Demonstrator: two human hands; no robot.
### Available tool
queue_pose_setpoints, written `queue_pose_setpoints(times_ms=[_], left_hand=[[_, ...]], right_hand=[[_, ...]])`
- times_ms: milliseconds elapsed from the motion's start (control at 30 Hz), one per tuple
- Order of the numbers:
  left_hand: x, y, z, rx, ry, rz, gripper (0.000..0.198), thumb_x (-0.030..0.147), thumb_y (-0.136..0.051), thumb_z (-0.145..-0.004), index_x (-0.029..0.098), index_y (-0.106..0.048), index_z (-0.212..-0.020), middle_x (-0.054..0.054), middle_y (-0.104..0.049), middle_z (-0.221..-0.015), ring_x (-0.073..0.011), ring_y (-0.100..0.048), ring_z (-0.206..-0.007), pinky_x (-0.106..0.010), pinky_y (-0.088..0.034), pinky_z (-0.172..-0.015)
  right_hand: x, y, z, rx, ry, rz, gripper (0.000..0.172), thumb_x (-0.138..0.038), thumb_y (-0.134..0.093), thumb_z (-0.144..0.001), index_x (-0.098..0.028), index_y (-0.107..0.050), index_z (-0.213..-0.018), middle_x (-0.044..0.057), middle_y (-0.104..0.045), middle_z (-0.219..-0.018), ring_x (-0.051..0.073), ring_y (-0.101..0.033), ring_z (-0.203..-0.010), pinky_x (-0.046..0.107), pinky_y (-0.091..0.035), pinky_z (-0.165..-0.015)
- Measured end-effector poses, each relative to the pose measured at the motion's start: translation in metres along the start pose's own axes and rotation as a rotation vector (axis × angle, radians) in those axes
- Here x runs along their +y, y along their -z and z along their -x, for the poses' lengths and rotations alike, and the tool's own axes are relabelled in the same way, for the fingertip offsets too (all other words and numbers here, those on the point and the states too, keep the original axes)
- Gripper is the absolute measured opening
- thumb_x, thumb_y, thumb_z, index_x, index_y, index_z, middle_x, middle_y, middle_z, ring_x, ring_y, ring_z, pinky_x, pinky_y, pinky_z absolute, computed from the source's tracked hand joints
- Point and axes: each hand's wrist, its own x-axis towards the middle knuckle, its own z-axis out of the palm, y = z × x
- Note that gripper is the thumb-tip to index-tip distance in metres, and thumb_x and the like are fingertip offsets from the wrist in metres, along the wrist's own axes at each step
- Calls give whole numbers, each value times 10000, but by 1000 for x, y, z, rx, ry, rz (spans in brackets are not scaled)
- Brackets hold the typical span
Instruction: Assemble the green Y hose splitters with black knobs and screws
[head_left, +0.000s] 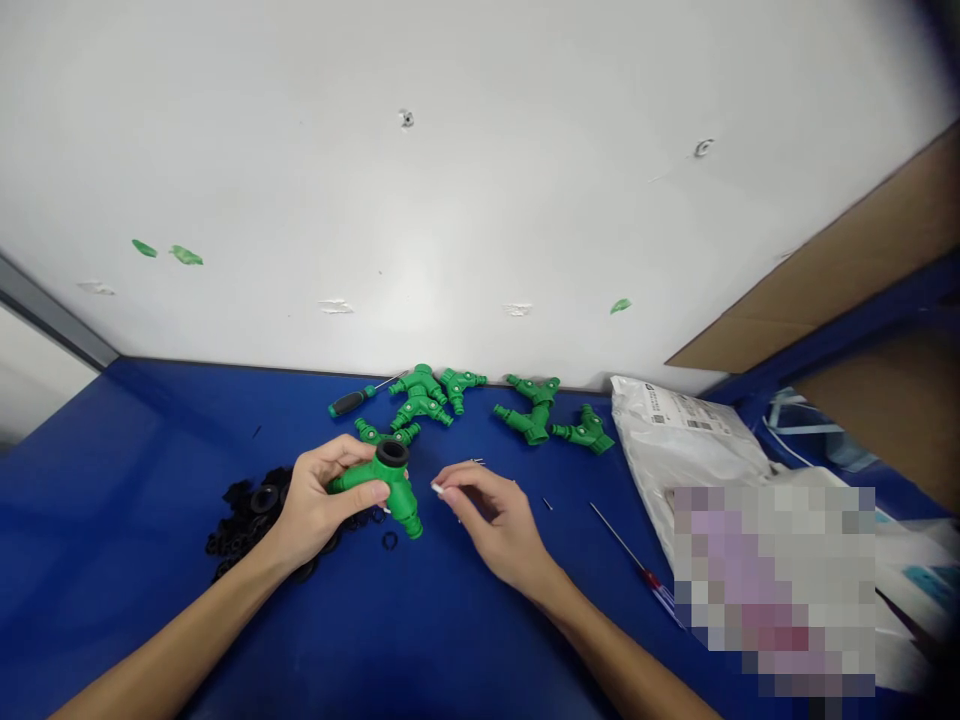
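Two bare forearms, slim left hand, slim right hand, fingernails possibly long

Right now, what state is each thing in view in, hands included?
left hand, closed around the green hose connector
green hose connector, held, black ring at its top port
right hand, fingers bunched, nothing visibly held
other green connectors, loose on the blue bench
black rubber rings, loosely heaped
black-handled screwdriver, lying flat
red-handled screwdriver, lying flat
white plastic bag, crumpled

No words can be read anywhere. A white plastic mailer bag carries a printed label with small dark print and barcode-like marks, too small to read; a pixelated patch hides whatever lies beside it.
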Motion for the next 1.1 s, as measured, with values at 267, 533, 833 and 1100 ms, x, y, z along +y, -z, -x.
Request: queue_pose_setpoints(times_ms=[267, 533, 833, 1100], left_hand=[[-10, -19, 17, -124, 39, -218, 235, 189, -877, -608, 150, -761, -809, -47, -750, -769, -166, -672, -658, -241, -529, -611], [-9, -22, 18, -149, 25, -259, 234, 232, -857, -644, 149, -749, -834, -72, -766, -837, -197, -700, -732, -277, -551, -676], [-9, -22, 19, -157, 26, -262, 239, 231, -853, -655, 140, -740, -846, -89, -782, -863, -207, -707, -748, -287, -548, -687], [-10, -25, 22, -187, 16, -266, 229, 232, -847, -664, 133, -739, -841, -88, -788, -842, -195, -701, -715, -269, -534, -656]], right_hand=[[-12, -1, 5, 120, -40, -247, 65, -243, -678, -908, -214, -721, -947, 70, -755, -915, 193, -714, -817, 318, -585, -698], [-14, 11, 2, 82, 100, -178, 95, -161, -685, -894, -222, -757, -897, 72, -773, -894, 205, -726, -823, 368, -572, -775], [-12, 9, 12, 166, -234, -364, 187, -354, -660, -918, -199, -725, -836, 31, -703, -751, 117, -586, -551, 249, -508, -528], [-6, 4, 13, 224, -304, -429, 198, -385, -741, -846, -188, -756, -846, 15, -680, -632, 115, -572, -489, 240, -499, -460]])
